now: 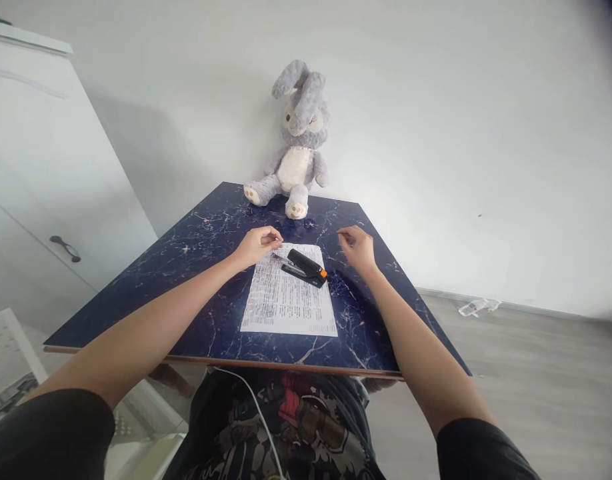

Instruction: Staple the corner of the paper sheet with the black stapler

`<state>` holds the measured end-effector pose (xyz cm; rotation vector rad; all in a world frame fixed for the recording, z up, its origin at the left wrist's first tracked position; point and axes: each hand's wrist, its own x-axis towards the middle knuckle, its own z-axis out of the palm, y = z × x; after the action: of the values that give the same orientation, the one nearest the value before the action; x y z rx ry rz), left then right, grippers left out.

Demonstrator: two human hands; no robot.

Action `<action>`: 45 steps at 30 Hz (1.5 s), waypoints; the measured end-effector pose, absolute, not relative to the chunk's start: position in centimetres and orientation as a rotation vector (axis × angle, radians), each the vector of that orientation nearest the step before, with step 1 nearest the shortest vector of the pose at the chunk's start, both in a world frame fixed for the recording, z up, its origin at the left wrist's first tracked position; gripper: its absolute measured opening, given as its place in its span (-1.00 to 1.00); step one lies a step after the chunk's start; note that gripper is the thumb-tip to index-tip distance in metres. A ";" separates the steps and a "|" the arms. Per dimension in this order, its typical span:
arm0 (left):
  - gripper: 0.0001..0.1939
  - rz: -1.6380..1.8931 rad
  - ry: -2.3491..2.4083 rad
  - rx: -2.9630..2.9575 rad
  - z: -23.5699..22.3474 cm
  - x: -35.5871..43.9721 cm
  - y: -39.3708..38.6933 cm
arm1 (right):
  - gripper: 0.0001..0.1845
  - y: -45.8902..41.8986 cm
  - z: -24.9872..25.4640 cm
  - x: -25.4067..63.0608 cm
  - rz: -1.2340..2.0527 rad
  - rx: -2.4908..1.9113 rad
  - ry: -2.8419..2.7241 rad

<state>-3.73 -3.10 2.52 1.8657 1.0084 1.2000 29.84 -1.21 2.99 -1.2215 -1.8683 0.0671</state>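
A black stapler (306, 268) with an orange tab at its rear lies on a printed sheet of paper (281, 303). Its jaws are spread apart, and a thin metal part juts out towards the upper left. My left hand (259, 245) is beside the paper's top left corner, thumb and fingers pinched together just above the stapler's front end. What is in that pinch, if anything, is too small to tell. Right of the paper, my right hand (357, 245) hovers over the table, apart from the stapler. Its fingers are curled together, and their inner side is hidden.
The dark blue marble-patterned table (206, 233) has a grey plush rabbit (299, 153) seated at its far end, against the wall. A white cabinet (51, 153) stands at left. Clear plastic packaging (479, 307) lies on the floor at right. A white cable (256, 407) crosses my lap.
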 end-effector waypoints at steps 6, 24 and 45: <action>-0.57 1.034 0.913 1.886 2.1 -4.1 -2.9 | -0.54 -5.0 4.2 24.6 0.482 -0.901 -2.239; -0.77 0.727 0.907 2.196 1.4 -3.8 -3.1 | -0.72 -5.2 3.4 23.5 0.473 -0.911 -2.539; -0.69 0.621 0.919 2.246 1.7 -4.3 -2.8 | -0.72 -5.5 4.0 23.4 0.531 -0.944 -2.569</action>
<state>-4.32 -2.76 1.69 2.2464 0.9187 0.6207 23.39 -5.50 3.99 -0.9442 -2.5695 0.5306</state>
